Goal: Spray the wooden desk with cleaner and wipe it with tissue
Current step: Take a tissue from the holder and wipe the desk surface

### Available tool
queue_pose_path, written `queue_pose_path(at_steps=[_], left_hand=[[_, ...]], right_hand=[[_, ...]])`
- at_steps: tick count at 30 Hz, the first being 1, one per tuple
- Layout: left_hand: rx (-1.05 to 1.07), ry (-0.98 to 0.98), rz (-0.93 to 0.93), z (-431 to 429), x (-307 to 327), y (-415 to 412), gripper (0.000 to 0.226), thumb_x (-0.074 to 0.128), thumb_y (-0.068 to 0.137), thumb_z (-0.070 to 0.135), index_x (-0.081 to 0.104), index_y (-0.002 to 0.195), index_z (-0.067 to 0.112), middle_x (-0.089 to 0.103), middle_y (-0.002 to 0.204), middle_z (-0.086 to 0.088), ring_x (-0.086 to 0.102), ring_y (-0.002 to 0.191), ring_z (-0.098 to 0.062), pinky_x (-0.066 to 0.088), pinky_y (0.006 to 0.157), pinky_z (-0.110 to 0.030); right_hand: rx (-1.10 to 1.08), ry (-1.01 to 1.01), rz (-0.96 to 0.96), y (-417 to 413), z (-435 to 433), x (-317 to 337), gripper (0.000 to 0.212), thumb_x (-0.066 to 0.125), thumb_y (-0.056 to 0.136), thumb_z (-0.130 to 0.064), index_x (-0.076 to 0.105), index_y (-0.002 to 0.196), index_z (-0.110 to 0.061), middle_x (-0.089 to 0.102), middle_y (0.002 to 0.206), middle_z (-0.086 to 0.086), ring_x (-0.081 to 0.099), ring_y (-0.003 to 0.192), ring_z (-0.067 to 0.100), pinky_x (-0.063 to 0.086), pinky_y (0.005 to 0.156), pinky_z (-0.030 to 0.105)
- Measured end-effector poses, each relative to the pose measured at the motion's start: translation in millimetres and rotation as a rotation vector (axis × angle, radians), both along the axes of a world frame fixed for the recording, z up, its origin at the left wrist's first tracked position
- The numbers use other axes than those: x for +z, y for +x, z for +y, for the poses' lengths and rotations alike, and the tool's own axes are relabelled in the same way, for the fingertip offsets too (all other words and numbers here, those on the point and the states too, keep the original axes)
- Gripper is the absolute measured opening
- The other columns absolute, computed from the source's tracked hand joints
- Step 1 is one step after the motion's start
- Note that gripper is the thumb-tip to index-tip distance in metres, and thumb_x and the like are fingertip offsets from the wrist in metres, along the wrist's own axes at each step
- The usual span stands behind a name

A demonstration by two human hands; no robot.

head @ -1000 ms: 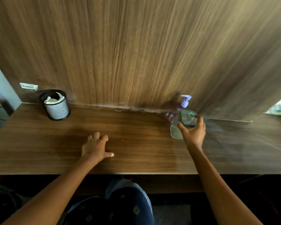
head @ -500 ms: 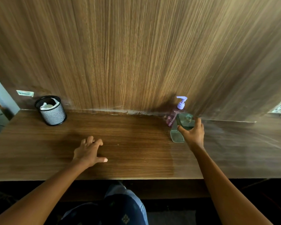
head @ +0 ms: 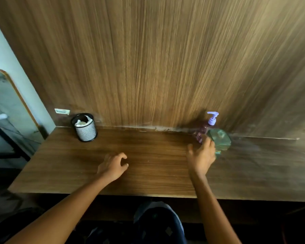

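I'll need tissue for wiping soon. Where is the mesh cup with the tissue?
In the head view, the black mesh cup stands at the desk's far left, against the wooden back panel, well left of the left hand.

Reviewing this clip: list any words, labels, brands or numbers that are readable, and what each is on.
None can be read.
Small white sticker on the wood wall panel: markings too small and blurred.
Pump bottle with the purple top: no legible label.
Clear bottle by the right hand: motion-blurred, no text visible.
Mesh cup: no text.
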State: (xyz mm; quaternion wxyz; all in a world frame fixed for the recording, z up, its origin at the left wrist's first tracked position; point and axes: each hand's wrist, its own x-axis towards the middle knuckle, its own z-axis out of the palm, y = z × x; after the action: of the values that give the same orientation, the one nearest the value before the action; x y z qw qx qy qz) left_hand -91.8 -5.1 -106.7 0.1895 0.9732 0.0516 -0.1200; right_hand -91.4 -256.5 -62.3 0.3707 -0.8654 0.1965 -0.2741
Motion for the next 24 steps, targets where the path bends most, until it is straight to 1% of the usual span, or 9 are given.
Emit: queue_pose_path(at_steps=[3, 6, 11, 13, 15, 16, 19, 21, 24], left_hand=[[0.05, -0.024, -0.035, 34, 13, 4, 0.024, 0.053, 0.088, 0.036, 0.057, 0.111, 0.032, 0.06, 0.123, 0.004, 0.052, 0.115, -0.02, 0.051, 0.089, -0.039], [0.068, -0.101, -0.118, 59, 27, 8, 0.018, 0.056, 0.086, 0.026, 0.064, 0.102, 0.028, 0.066, 0.114, 0.006, 0.06, 0.107, -0.016, 0.052, 0.089, -0.039], [0.154, -0.235, -0.241, 107, 24, 14, 0.017, 0.059, 0.08, 0.015, 0.069, 0.089, 0.026, 0.073, 0.094, 0.007, 0.067, 0.092, -0.013, 0.056, 0.084, -0.038], [0.195, -0.3, -0.282, 120, 22, 21, 0.019, 0.059, 0.081, 0.011, 0.07, 0.09, 0.022, 0.073, 0.096, 0.003, 0.068, 0.091, -0.014, 0.056, 0.085, -0.036], [0.285, -0.347, -0.382, 137, 25, 34, 0.017, 0.059, 0.083, 0.007, 0.071, 0.091, 0.014, 0.074, 0.099, -0.002, 0.068, 0.091, -0.018, 0.055, 0.084, -0.032], [0.327, -0.355, -0.454, 142, 28, 40, 0.015, 0.059, 0.084, 0.008, 0.071, 0.092, 0.012, 0.073, 0.099, -0.004, 0.069, 0.09, -0.02, 0.055, 0.081, -0.03], [0.42, -0.371, -0.594, 160, 38, 67, 0.018, 0.06, 0.084, 0.008, 0.069, 0.1, 0.008, 0.073, 0.101, -0.006, 0.069, 0.089, -0.024, 0.049, 0.077, -0.026], [0.434, -0.338, -0.565, 173, 39, 85, 0.019, 0.061, 0.084, 0.01, 0.068, 0.102, 0.009, 0.072, 0.103, -0.008, 0.067, 0.094, -0.025, 0.049, 0.083, -0.028], [0.4, -0.065, -0.47, 187, 29, 115, 0.016, 0.064, 0.081, 0.024, 0.071, 0.096, 0.022, 0.062, 0.119, -0.007, 0.051, 0.118, -0.028, 0.042, 0.097, -0.041]], right_hand=[[0.107, 0.087, 0.073, -3, 60, 1, 0.052, 0.066, 0.076, -0.01, 0.049, 0.125, -0.01, 0.052, 0.125, 0.015, 0.048, 0.116, 0.036, 0.036, 0.098, 0.05], [0.179, 0.104, 0.126, 0, 107, -3, 0.046, 0.063, 0.079, -0.012, 0.051, 0.123, -0.008, 0.053, 0.124, 0.014, 0.048, 0.117, 0.033, 0.036, 0.097, 0.05], [0.341, 0.144, 0.127, 2, 175, -15, 0.028, 0.059, 0.079, -0.003, 0.062, 0.106, -0.005, 0.061, 0.106, 0.013, 0.056, 0.102, 0.031, 0.046, 0.089, 0.044], [0.389, 0.217, 0.151, 7, 186, -22, 0.021, 0.058, 0.08, 0.0, 0.065, 0.1, -0.003, 0.064, 0.102, 0.013, 0.061, 0.095, 0.027, 0.049, 0.083, 0.038], [0.378, 0.369, 0.19, 18, 198, -26, 0.017, 0.059, 0.083, 0.0, 0.065, 0.099, -0.004, 0.066, 0.097, 0.008, 0.061, 0.087, 0.019, 0.044, 0.076, 0.026], [0.359, 0.454, 0.196, 20, 201, -26, 0.016, 0.059, 0.085, 0.0, 0.065, 0.099, -0.005, 0.065, 0.093, 0.005, 0.059, 0.084, 0.015, 0.042, 0.074, 0.024], [0.392, 0.582, 0.189, 29, 215, -31, 0.015, 0.057, 0.086, 0.001, 0.065, 0.09, -0.011, 0.063, 0.081, -0.002, 0.059, 0.08, 0.014, 0.046, 0.073, 0.025], [0.45, 0.613, 0.218, 32, 225, -33, 0.016, 0.058, 0.085, 0.002, 0.065, 0.084, -0.013, 0.065, 0.079, -0.002, 0.062, 0.079, 0.016, 0.053, 0.078, 0.031], [0.478, 0.618, 0.251, 37, 231, -41, 0.019, 0.059, 0.084, -0.002, 0.065, 0.079, -0.019, 0.067, 0.077, 0.0, 0.064, 0.078, 0.018, 0.054, 0.08, 0.039]])
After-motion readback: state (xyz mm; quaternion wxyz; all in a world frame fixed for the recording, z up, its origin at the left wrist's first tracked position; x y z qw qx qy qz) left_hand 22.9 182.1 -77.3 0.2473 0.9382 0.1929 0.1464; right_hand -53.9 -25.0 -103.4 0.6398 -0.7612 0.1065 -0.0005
